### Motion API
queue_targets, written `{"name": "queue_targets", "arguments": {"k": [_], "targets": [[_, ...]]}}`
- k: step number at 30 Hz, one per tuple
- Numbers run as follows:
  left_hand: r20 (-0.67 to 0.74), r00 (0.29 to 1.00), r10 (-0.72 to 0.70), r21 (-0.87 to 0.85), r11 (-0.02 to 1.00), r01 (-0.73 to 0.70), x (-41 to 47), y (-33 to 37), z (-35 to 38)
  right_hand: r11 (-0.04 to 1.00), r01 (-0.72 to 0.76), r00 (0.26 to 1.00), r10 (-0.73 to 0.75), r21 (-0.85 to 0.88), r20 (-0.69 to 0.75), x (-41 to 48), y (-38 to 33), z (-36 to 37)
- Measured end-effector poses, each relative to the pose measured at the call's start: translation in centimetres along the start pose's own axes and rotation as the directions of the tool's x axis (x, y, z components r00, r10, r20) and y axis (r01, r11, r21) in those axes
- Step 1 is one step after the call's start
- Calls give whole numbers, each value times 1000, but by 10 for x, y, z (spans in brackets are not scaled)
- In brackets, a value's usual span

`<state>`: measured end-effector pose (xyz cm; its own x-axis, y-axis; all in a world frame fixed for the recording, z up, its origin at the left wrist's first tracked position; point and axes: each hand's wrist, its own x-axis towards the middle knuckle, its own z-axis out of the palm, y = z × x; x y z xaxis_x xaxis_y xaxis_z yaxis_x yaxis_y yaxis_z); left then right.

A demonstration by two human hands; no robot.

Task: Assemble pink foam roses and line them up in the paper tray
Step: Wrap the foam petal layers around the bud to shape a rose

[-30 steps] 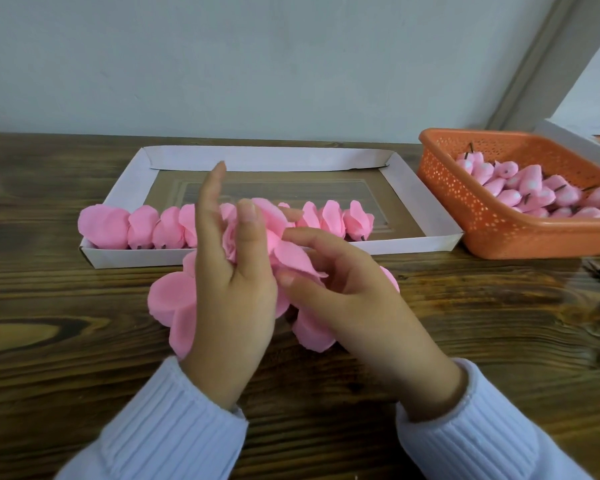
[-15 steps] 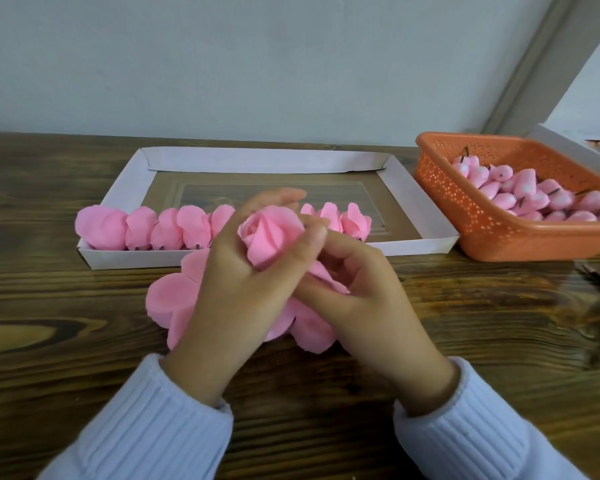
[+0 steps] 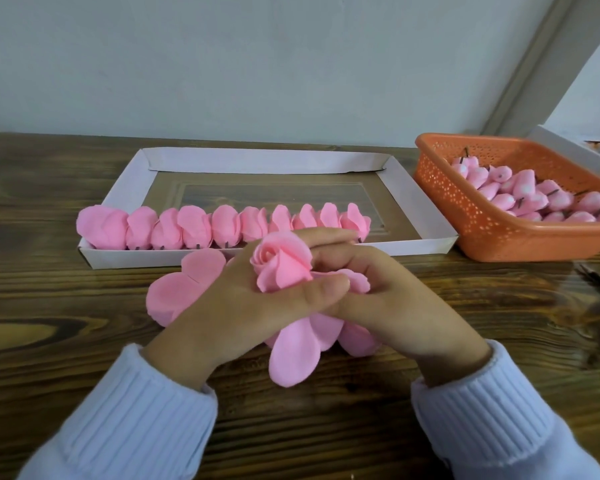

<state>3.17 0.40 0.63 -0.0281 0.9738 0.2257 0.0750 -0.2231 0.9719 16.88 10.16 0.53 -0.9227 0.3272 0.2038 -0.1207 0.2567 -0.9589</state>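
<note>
A pink foam rose (image 3: 282, 266) sits between both hands just in front of the paper tray (image 3: 416, 199). My left hand (image 3: 243, 306) wraps it from the left, thumb pressed across its base. My right hand (image 3: 392, 303) holds it from the right, fingers curled against the petals. Loose outer petals (image 3: 293, 351) hang below the hands. Several finished roses (image 3: 222, 225) stand in a row along the tray's near wall.
An orange perforated basket (image 3: 465, 216) at the right holds several pink buds with dark stems. Flat pink petals (image 3: 177, 292) lie on the wooden table (image 3: 66, 341) left of my hands. A white box edge (image 3: 568, 150) shows behind the basket.
My left hand went from raised, straight fingers to wrapped around the rose. The petals closed into a tight bloom, and both hands settled lower with the rose between them.
</note>
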Motion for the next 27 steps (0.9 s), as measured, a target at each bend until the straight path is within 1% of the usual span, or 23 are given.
{"name": "queue_targets", "arguments": {"k": [2,4,8,10,12,14,17,19,23,27], "targets": [[-34,999,3,0,1000,-3,0,0,1,1000,1,1000,0,31,-25,0,1,0],[-81,996,28,-5,1000,-29,1,0,3,998,9,994,-2,62,-105,0,2,1],[-178,975,134,60,990,-125,4,2,8,997,30,969,-12,68,-246,1,2,2],[-203,968,147,37,989,-143,3,4,10,996,24,946,4,84,-324,1,1,3],[-214,965,153,49,988,-146,3,4,12,999,43,904,-27,27,-427,1,1,4],[-231,962,148,81,988,-133,3,2,14,995,72,855,-96,-68,-509,1,2,5],[-231,967,112,45,994,-104,4,3,12,977,107,810,-192,-183,-554,2,3,7],[-220,970,101,53,994,-91,4,3,12,969,130,791,-229,-210,-567,3,2,8],[-188,979,78,84,995,-63,4,0,9,953,137,781,-271,-269,-563,3,2,9],[-174,981,88,141,988,-63,2,-4,7,953,105,742,-264,-282,-616,3,4,9]]}}
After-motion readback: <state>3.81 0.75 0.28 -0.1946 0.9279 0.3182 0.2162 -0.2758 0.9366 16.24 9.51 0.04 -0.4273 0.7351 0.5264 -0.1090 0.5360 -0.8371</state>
